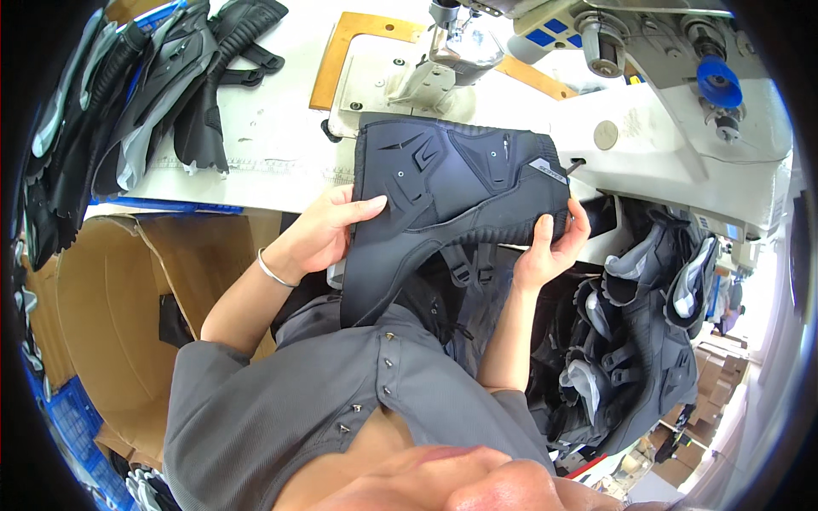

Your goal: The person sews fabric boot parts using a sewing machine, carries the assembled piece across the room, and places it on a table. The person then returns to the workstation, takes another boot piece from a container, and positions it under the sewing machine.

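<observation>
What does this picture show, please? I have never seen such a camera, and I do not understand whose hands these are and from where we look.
There is no robot: these are a person's two bare hands. The only picture comes from the left one of two cameras worn on the head, looking down. Its wide lens bends straight edges, and its left is the person's left.

The left hand and the right hand hold a black boot upper, one at each side. Behind it is a white table with what looks like a sewing machine. More dark uppers lie on the table at left; another bunch is at lower right. A cardboard box stands below the table at left.
</observation>
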{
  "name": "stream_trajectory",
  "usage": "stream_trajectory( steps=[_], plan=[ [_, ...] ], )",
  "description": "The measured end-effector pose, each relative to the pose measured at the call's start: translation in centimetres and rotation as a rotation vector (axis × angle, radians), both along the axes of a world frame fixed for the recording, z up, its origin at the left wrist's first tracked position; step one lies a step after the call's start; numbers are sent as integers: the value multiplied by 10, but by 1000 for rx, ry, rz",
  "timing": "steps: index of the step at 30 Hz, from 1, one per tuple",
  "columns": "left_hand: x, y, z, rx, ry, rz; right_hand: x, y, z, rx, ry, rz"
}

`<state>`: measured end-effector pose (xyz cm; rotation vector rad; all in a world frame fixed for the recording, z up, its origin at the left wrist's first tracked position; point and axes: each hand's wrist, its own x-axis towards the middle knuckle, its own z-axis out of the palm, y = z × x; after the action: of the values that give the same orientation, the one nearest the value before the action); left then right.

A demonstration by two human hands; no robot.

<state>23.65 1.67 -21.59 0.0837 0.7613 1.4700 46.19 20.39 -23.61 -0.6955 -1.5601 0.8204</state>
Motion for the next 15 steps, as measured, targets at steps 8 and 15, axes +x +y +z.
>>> stream_trajectory(
  steps=[8, 15],
  plan=[
    [8, 6, -28, 103, 144, -4, -3, -4, 1, 109, -216, -45],
    [19, 9, -23, 72, 217, 104, -16, -16, 27, 219, -493, -281]
  ],
)
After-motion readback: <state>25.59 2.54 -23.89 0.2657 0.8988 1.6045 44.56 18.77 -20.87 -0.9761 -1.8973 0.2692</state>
